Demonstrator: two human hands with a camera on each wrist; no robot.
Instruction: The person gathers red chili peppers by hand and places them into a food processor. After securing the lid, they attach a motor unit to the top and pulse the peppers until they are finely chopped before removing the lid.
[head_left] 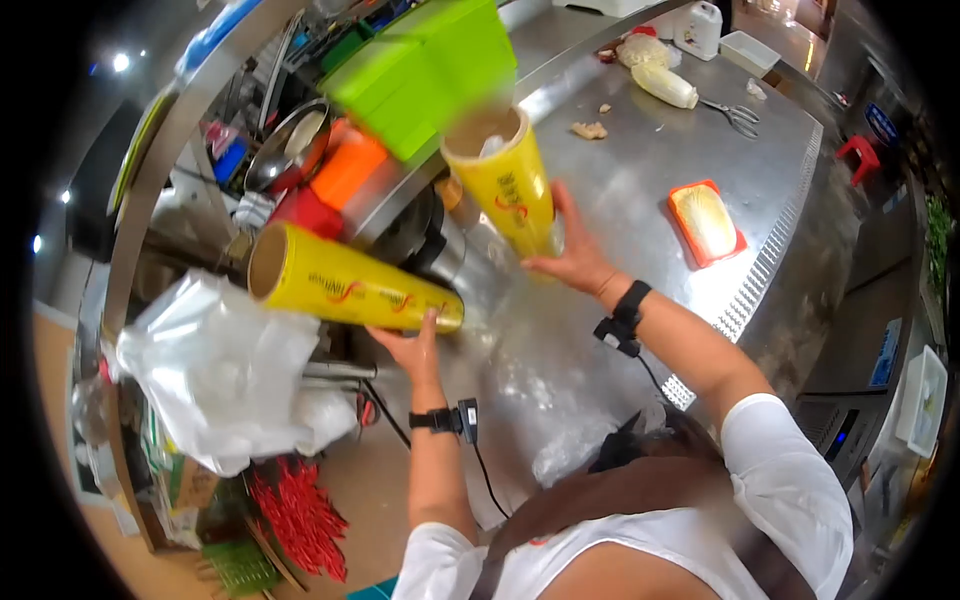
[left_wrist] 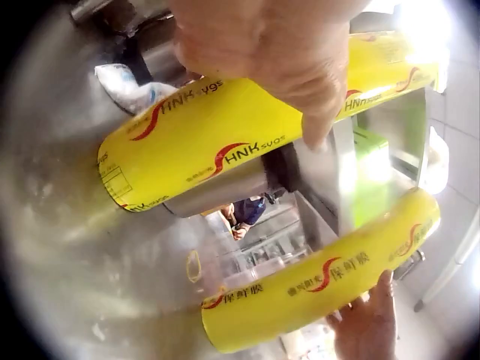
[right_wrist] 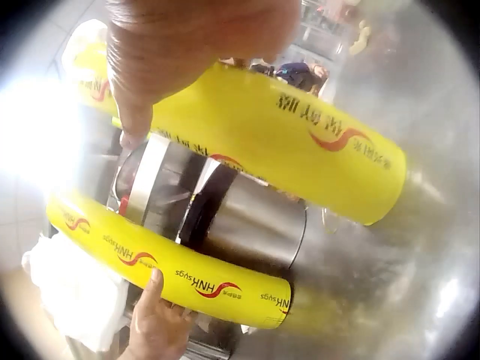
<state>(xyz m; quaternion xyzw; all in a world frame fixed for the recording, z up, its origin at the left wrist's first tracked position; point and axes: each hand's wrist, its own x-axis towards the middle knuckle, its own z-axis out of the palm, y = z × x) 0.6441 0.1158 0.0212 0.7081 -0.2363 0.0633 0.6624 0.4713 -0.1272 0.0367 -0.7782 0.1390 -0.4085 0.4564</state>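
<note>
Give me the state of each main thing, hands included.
Left hand: gripping left cling film roll.
Right hand: gripping right cling film roll.
Left cling film roll: tilted, visible core end hollow.
Right cling film roll: tilted, whitish material inside core.
Metal tongs: lying on counter.
Orange tray: filled with pale food; wrapping unclear.
Napa cabbage: lying on its side.
White jug: upright.

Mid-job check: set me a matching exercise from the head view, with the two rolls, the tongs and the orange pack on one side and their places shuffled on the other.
Things
1. Upper roll
2. Tongs
3. Lower roll
4. Orange pack

Places
A. In the left hand
B. Near the perforated strip
C. In the right hand
D. Beside the cabbage

Pairs: 1-C, 2-D, 3-A, 4-B
</note>
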